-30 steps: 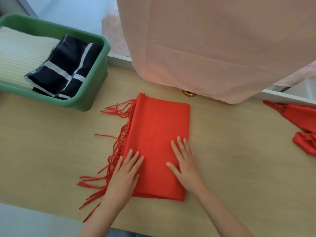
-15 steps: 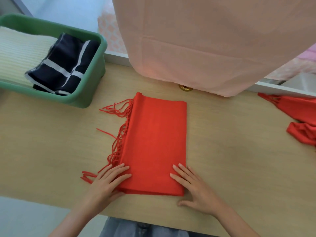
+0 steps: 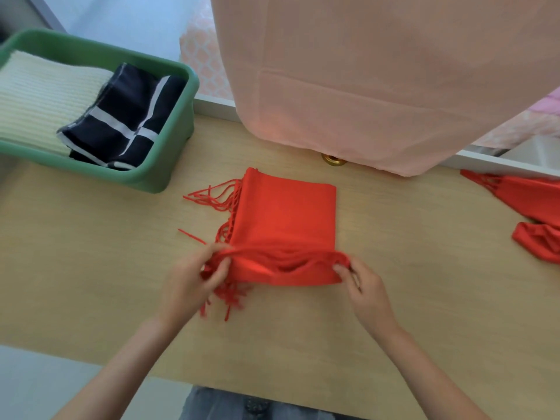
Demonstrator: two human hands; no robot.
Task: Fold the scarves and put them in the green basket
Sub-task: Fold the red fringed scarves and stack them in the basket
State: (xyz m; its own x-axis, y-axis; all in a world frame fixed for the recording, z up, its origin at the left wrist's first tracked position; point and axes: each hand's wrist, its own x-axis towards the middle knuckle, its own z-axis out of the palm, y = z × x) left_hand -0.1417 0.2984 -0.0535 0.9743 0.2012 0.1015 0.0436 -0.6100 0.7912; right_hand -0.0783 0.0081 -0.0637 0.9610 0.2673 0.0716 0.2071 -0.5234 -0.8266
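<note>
A red fringed scarf [image 3: 285, 213] lies folded in the middle of the wooden table [image 3: 91, 253]. Its near end is lifted off the table and curled toward the far end. My left hand [image 3: 194, 277] pinches the near left corner by the fringe. My right hand [image 3: 362, 283] pinches the near right corner. The green basket [image 3: 169, 159] stands at the far left and holds a cream ribbed scarf [image 3: 39, 95] and a folded navy scarf with white stripes [image 3: 121, 122].
A pink curtain [image 3: 378, 80] hangs over the table's far edge, with a small brass object [image 3: 333, 160] just under its hem. Another red scarf [image 3: 536, 213] lies bunched at the right edge. The table's near edge runs just below my forearms.
Both hands went from lying flat on the scarf to gripping its near corners. The near end has come up off the table and moved toward the far end.
</note>
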